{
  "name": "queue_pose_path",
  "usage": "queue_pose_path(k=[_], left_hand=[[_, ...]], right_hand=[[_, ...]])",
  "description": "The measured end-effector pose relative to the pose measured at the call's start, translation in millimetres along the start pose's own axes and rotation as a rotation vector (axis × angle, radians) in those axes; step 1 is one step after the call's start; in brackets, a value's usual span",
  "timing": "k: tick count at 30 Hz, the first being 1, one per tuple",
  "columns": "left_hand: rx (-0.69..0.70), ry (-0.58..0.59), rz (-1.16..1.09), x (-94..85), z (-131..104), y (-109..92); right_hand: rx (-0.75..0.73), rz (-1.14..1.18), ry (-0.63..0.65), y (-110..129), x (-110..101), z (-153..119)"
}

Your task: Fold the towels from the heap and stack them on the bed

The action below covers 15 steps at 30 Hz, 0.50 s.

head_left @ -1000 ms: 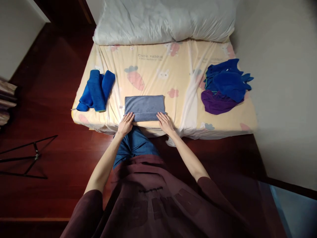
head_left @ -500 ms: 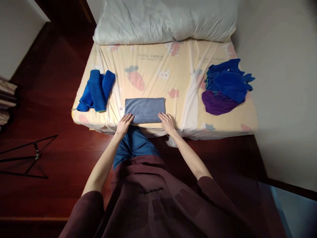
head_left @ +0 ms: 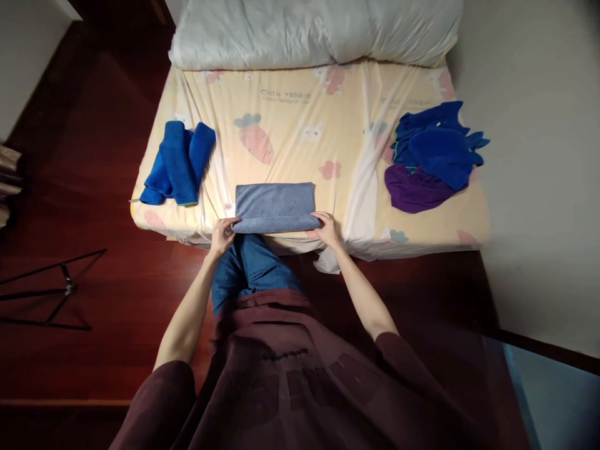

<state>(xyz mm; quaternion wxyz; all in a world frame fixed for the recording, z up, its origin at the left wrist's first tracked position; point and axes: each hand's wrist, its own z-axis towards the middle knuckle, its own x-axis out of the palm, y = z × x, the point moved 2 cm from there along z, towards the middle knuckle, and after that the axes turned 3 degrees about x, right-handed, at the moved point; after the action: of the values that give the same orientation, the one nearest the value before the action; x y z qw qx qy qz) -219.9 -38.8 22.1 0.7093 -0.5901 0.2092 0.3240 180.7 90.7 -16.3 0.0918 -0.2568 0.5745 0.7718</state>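
Observation:
A grey-blue towel (head_left: 275, 201) lies folded into a rectangle by the bed's near edge, its near border turned up into a thick roll. My left hand (head_left: 222, 236) pinches the left end of that roll between thumb and fingers. At the opposite end, my right hand (head_left: 327, 229) grips the roll the same way. Several rolled blue towels (head_left: 180, 164) are stacked crosswise to the left. Over on the right lie a heap of crumpled blue cloths (head_left: 440, 147) and a crumpled purple cloth (head_left: 417, 189) at its near side.
The bed (head_left: 290, 134) has a yellow sheet with carrots and rabbits under a thin sheer cover. A pale rolled quilt (head_left: 314, 34) lies across its far side. A black tripod (head_left: 65, 289) stands on the wooden floor to the left, and a wall (head_left: 529, 156) borders the right.
Both hands have gone from lying flat on the towel's near corners to gripping its ends, and the near edge is now raised into a roll. The view has shifted slightly.

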Motion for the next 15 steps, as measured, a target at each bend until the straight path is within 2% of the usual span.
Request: queue_pose_path(k=[4, 7, 11, 15], left_hand=[[-0.091, -0.041, -0.008, 1.4, 0, 3], [-0.156, -0.104, -0.048, 2.9, 2, 6], [-0.296, -0.189, -0.203, 6.6, 8, 9], [-0.346, -0.205, -0.346, 9.4, 12, 5]], right_hand=[[0.03, 0.036, -0.02, -7, -1, 2], [0.118, 0.086, -0.062, -15, 2, 4], [0.24, 0.21, -0.157, -23, 8, 8], [0.266, 0.273, -0.216, -23, 9, 9]])
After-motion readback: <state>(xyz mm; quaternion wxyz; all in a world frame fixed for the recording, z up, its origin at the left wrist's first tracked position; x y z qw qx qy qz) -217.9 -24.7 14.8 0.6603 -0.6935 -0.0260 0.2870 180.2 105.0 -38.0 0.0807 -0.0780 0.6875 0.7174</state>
